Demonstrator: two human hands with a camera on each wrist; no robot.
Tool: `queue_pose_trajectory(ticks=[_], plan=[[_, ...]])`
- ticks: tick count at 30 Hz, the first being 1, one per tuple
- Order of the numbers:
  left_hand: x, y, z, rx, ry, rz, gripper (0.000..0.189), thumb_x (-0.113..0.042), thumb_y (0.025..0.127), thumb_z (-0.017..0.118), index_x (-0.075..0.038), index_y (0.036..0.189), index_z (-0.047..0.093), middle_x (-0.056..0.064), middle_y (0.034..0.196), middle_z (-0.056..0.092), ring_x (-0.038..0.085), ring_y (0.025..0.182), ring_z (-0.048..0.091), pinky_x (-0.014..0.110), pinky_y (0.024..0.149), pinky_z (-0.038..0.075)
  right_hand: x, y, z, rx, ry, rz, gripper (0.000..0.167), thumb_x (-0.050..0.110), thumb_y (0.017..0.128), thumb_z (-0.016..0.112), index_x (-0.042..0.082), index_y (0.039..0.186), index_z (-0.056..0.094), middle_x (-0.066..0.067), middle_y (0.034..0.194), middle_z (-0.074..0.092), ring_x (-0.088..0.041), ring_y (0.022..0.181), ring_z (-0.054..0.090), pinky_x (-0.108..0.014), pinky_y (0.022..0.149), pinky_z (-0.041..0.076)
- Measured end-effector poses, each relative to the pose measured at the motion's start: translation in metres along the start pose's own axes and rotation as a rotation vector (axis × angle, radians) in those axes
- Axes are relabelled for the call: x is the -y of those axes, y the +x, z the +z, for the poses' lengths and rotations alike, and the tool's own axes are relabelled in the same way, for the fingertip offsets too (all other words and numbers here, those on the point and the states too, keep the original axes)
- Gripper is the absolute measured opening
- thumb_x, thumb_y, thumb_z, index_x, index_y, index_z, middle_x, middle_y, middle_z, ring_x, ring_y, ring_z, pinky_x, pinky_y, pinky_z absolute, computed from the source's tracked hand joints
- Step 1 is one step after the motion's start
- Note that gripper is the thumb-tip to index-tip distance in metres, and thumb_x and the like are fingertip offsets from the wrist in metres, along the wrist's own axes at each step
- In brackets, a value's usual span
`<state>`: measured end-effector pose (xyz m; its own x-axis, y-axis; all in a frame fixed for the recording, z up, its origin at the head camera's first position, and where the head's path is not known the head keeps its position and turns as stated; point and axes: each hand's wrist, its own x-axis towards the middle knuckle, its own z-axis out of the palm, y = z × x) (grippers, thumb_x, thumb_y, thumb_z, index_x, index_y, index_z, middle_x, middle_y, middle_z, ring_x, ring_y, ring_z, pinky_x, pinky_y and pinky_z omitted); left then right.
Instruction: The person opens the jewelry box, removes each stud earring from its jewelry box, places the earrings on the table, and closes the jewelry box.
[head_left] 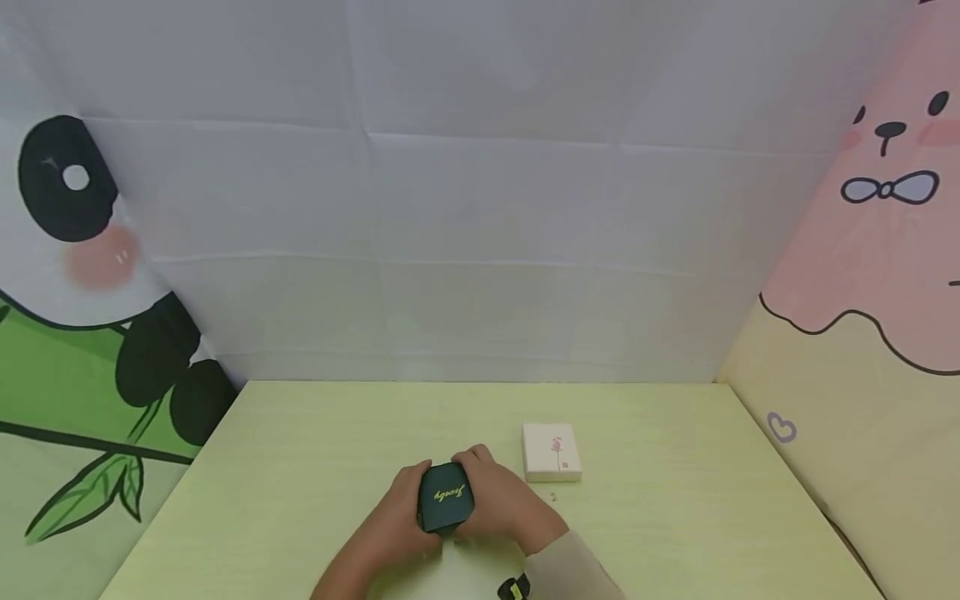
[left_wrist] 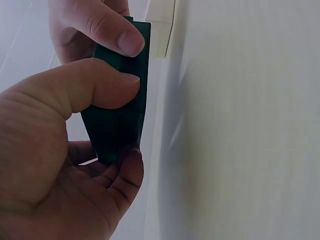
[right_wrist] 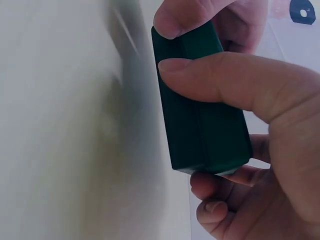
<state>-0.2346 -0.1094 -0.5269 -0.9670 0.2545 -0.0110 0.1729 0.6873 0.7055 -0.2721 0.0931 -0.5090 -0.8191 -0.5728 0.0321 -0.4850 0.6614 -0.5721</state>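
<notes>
A dark green jewelry box [head_left: 446, 498] with gold lettering on its lid is held between both hands, over the front part of the table. My left hand [head_left: 405, 518] grips its left side and my right hand [head_left: 497, 502] grips the right. In the left wrist view, both thumbs press one side of the green box [left_wrist: 117, 125], and the left fingers curl under its end. From the right wrist, the green box [right_wrist: 200, 130] looks closed, with a seam along its side. Whatever is inside stays hidden.
A white box [head_left: 551, 452] with a pink flower print lies to the right, beyond the right hand. Just in front of it are tiny objects [head_left: 553, 497], too small to make out. The pale yellow table [head_left: 675, 517] meets a white cloth backdrop [head_left: 480, 208].
</notes>
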Motion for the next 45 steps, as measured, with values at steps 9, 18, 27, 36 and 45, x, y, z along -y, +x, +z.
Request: queue_pose_trajectory(ticks=[9, 18, 27, 36, 45], plan=[[-0.01, -0.01, 0.011, 0.084, 0.011, 0.027, 0.104, -0.014, 0.07, 0.086, 0.005, 0.154, 0.029, 0.022, 0.149, 0.04, 0.033, 0.13, 0.049, 0.053, 0.1, 0.045, -0.007, -0.032, 0.001, -0.028, 0.057, 0.026, 0.102, 0.031, 0.067, 0.096, 0.01, 0.152, 0.044, 0.003, 0.137, 0.046, -0.008, 0.107, 0.056, -0.03, 0.092, 0.051], [-0.01, -0.017, 0.023, 0.141, -0.04, -0.009, 0.101, -0.012, 0.07, 0.083, 0.004, 0.155, 0.03, 0.02, 0.145, 0.043, 0.032, 0.125, 0.052, 0.051, 0.097, 0.047, -0.015, -0.049, 0.012, -0.012, 0.111, 0.046, 0.092, 0.039, 0.07, 0.094, 0.016, 0.147, 0.049, 0.008, 0.14, 0.042, -0.007, 0.106, 0.056, -0.031, 0.091, 0.051], [0.0, -0.021, 0.034, 0.1, -0.061, 0.016, 0.1, -0.017, 0.07, 0.082, 0.001, 0.155, 0.032, 0.015, 0.148, 0.043, 0.03, 0.128, 0.05, 0.046, 0.099, 0.048, -0.02, -0.054, 0.015, -0.017, 0.09, 0.022, 0.099, 0.04, 0.071, 0.093, 0.011, 0.152, 0.045, 0.007, 0.141, 0.046, -0.005, 0.11, 0.055, -0.03, 0.094, 0.05], [0.005, -0.023, 0.038, 0.083, -0.099, 0.061, 0.101, -0.021, 0.071, 0.087, -0.001, 0.155, 0.035, 0.013, 0.146, 0.046, 0.032, 0.127, 0.053, 0.046, 0.1, 0.049, -0.019, -0.056, 0.013, 0.033, 0.113, 0.04, 0.105, 0.042, 0.07, 0.094, 0.017, 0.157, 0.042, 0.008, 0.134, 0.045, -0.004, 0.102, 0.055, -0.029, 0.087, 0.051], [0.007, -0.02, 0.038, 0.096, -0.09, 0.042, 0.103, -0.029, 0.072, 0.089, 0.001, 0.154, 0.034, 0.016, 0.144, 0.046, 0.033, 0.125, 0.053, 0.05, 0.099, 0.049, -0.021, -0.054, 0.012, 0.045, 0.133, 0.018, 0.087, 0.041, 0.073, 0.093, 0.023, 0.147, 0.051, 0.01, 0.127, 0.043, -0.003, 0.096, 0.055, -0.028, 0.085, 0.051]])
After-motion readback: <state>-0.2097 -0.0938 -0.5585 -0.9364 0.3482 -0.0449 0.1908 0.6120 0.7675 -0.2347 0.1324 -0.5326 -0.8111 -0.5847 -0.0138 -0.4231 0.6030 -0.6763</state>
